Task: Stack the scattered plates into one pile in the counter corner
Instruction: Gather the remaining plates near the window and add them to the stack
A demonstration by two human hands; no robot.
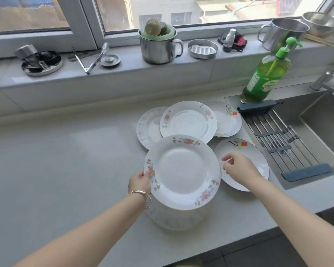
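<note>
On tabletop (66,160), pinching floral plate (181,172) with left hand (140,183), hovering loose empty right hand (237,168) over orange-flower plate (241,147); cannot read bottle (266,79) label.

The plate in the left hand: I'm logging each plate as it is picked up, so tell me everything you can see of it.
The plate is round, white and glossy, ceramic by its look, with a shallow well and pink flower sprays around its rim. It faces up. The left hand pinches its left rim, thumb on top. A blurred pale plate shows beneath its near edge; contact cannot be told.
</note>
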